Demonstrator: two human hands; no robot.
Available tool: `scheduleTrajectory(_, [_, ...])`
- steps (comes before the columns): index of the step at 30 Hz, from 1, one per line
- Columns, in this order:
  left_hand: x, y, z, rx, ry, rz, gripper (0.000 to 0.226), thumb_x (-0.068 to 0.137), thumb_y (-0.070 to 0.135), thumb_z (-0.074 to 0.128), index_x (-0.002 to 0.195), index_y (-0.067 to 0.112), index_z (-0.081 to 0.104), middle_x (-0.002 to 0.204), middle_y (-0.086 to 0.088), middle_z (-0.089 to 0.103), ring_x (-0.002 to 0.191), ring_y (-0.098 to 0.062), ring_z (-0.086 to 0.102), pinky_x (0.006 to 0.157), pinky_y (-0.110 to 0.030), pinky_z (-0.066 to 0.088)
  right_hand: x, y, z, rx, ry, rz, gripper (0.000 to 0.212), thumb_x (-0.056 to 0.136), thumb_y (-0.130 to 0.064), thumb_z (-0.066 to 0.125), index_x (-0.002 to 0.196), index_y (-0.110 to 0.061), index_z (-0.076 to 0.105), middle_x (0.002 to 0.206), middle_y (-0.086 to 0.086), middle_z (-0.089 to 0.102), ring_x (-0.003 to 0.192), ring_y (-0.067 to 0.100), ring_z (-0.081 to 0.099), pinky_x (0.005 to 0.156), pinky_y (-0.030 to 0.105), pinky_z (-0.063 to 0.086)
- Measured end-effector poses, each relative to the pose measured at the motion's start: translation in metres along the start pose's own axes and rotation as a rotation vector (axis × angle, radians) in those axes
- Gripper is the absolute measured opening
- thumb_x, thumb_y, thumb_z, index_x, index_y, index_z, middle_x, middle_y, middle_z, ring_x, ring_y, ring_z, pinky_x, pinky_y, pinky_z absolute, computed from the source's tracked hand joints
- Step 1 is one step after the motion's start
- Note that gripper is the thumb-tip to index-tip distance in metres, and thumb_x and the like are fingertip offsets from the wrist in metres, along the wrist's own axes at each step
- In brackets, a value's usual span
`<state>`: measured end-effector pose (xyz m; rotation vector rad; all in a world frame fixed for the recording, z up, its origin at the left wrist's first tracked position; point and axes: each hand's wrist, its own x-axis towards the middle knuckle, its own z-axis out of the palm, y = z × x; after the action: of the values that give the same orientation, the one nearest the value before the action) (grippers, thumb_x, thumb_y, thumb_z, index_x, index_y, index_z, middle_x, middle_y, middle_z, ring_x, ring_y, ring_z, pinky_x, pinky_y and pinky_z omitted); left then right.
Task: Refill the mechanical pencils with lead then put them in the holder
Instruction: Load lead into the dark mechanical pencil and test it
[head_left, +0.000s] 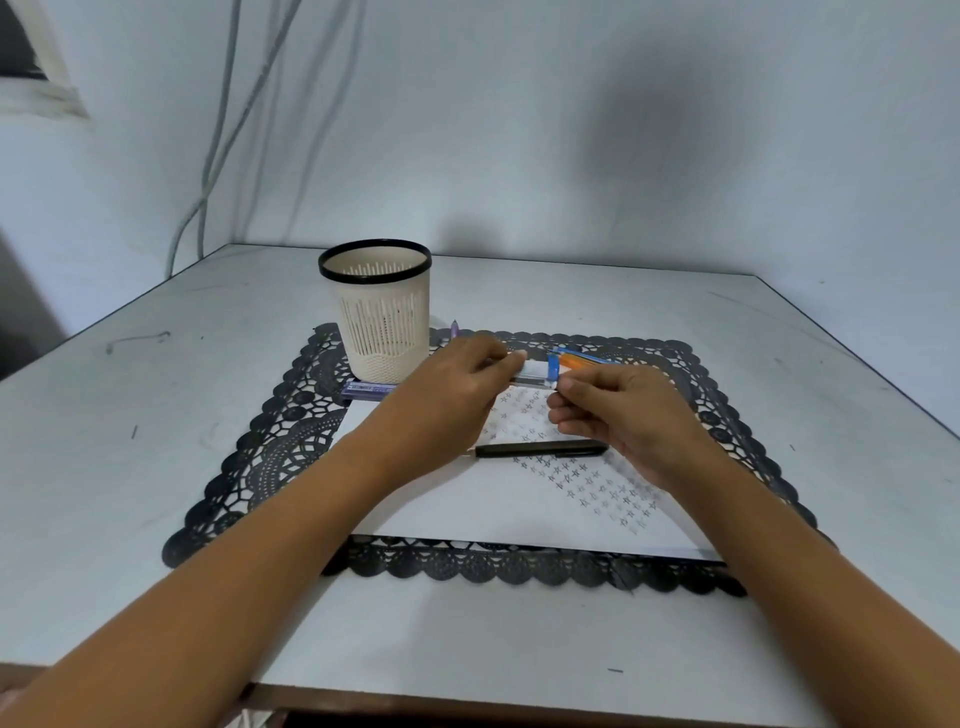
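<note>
My left hand (457, 384) grips a small clear lead case (535, 370) with a blue cap end, held just above the paper. My right hand (618, 415) pinches the case's blue end with thumb and forefinger. An orange and a blue mechanical pencil (582, 359) lie on the mat just behind the case. A black mechanical pencil (540, 449) lies across the white paper (467, 499) below my hands. The cream slotted holder (382, 312) with a black rim stands upright at the mat's back left. A purple pencil tip (455, 328) shows behind my left hand.
A black lace placemat (270, 441) lies under the paper on the white table (130, 467). A second blue lead case (366, 389) lies at the holder's foot. Cables (218, 130) hang down the wall at the back left. The table's front edge is close to me.
</note>
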<state>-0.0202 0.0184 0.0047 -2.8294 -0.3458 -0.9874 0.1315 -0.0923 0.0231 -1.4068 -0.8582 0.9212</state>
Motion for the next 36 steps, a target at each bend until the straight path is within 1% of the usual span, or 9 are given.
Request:
scheduleTrajectory(4, [0.0, -0.006, 0.0, 0.08, 0.027, 0.068, 0.046, 0.067, -0.015, 0.069, 0.111, -0.003, 0.061, 0.096, -0.019, 0.062, 0.082, -0.033, 0.06, 0.07, -0.037, 0.053, 0.0, 0.0, 0.001, -0.02, -0.023, 0.044, 0.009, 0.087, -0.004, 0.058, 0.084, -0.001, 0.066, 0.069, 0.009, 0.068, 0.057, 0.013, 0.064, 0.054, 0.018, 0.054])
scheduleTrajectory(8, [0.002, -0.013, 0.001, 0.133, 0.033, 0.111, 0.046, 0.07, -0.016, 0.064, 0.114, -0.003, 0.058, 0.099, -0.019, 0.06, 0.088, -0.035, 0.058, 0.089, -0.05, 0.048, -0.001, 0.001, 0.002, 0.013, -0.054, 0.083, 0.009, 0.086, -0.003, 0.058, 0.085, 0.0, 0.066, 0.065, 0.008, 0.068, 0.052, 0.011, 0.062, 0.051, 0.018, 0.054])
scheduleTrajectory(10, [0.003, -0.013, 0.0, 0.161, 0.049, 0.125, 0.048, 0.067, -0.018, 0.066, 0.112, -0.004, 0.059, 0.098, -0.019, 0.06, 0.09, -0.034, 0.059, 0.098, -0.051, 0.04, -0.001, 0.001, 0.003, 0.033, -0.064, 0.103, 0.009, 0.086, -0.003, 0.058, 0.086, 0.002, 0.065, 0.063, 0.007, 0.068, 0.05, 0.01, 0.061, 0.05, 0.018, 0.053])
scheduleTrajectory(15, [0.002, -0.012, -0.001, 0.183, 0.043, 0.137, 0.052, 0.064, -0.02, 0.068, 0.112, -0.002, 0.06, 0.1, -0.018, 0.061, 0.103, -0.034, 0.058, 0.102, -0.046, 0.03, -0.001, 0.0, 0.003, 0.1, -0.092, 0.167, 0.011, 0.086, -0.002, 0.058, 0.09, 0.006, 0.064, 0.064, 0.01, 0.067, 0.047, 0.01, 0.06, 0.046, 0.017, 0.052])
scheduleTrajectory(18, [0.002, -0.012, -0.002, 0.171, 0.014, 0.135, 0.052, 0.065, -0.019, 0.067, 0.113, -0.002, 0.059, 0.101, -0.019, 0.06, 0.101, -0.035, 0.058, 0.1, -0.045, 0.036, -0.001, 0.0, 0.002, 0.123, -0.092, 0.196, 0.011, 0.085, -0.001, 0.058, 0.089, 0.007, 0.064, 0.064, 0.01, 0.067, 0.048, 0.011, 0.06, 0.046, 0.017, 0.051])
scheduleTrajectory(21, [0.002, -0.012, -0.002, 0.134, -0.008, 0.089, 0.049, 0.067, -0.017, 0.067, 0.113, -0.001, 0.059, 0.101, -0.018, 0.06, 0.092, -0.034, 0.058, 0.084, -0.042, 0.049, -0.001, 0.0, 0.001, 0.127, -0.099, 0.199, 0.01, 0.084, -0.002, 0.059, 0.089, 0.005, 0.064, 0.064, 0.01, 0.067, 0.048, 0.011, 0.061, 0.048, 0.018, 0.053])
scheduleTrajectory(26, [-0.001, -0.005, -0.002, 0.068, -0.013, 0.018, 0.047, 0.067, -0.015, 0.069, 0.112, 0.0, 0.061, 0.1, -0.019, 0.062, 0.088, -0.034, 0.06, 0.069, -0.036, 0.052, -0.001, 0.0, 0.0, 0.074, -0.079, 0.137, 0.005, 0.084, -0.001, 0.06, 0.085, 0.002, 0.064, 0.063, 0.008, 0.066, 0.05, 0.011, 0.061, 0.049, 0.018, 0.053])
scheduleTrajectory(32, [-0.006, -0.001, 0.007, -0.031, -0.043, -0.058, 0.036, 0.077, -0.01, 0.059, 0.112, -0.003, 0.059, 0.098, -0.021, 0.061, 0.083, -0.037, 0.06, 0.065, -0.045, 0.055, -0.002, 0.001, -0.001, -0.224, 0.001, 0.009, 0.006, 0.085, -0.011, 0.064, 0.084, -0.005, 0.065, 0.066, 0.005, 0.067, 0.056, 0.015, 0.062, 0.057, 0.023, 0.056])
scheduleTrajectory(36, [-0.007, 0.001, 0.006, -0.086, -0.042, -0.123, 0.03, 0.084, 0.003, 0.05, 0.111, -0.003, 0.06, 0.097, -0.019, 0.062, 0.082, -0.034, 0.06, 0.066, -0.041, 0.054, -0.002, 0.001, -0.002, -0.304, 0.048, -0.039, 0.008, 0.088, -0.013, 0.061, 0.084, -0.007, 0.065, 0.066, 0.005, 0.067, 0.055, 0.015, 0.061, 0.057, 0.025, 0.056])
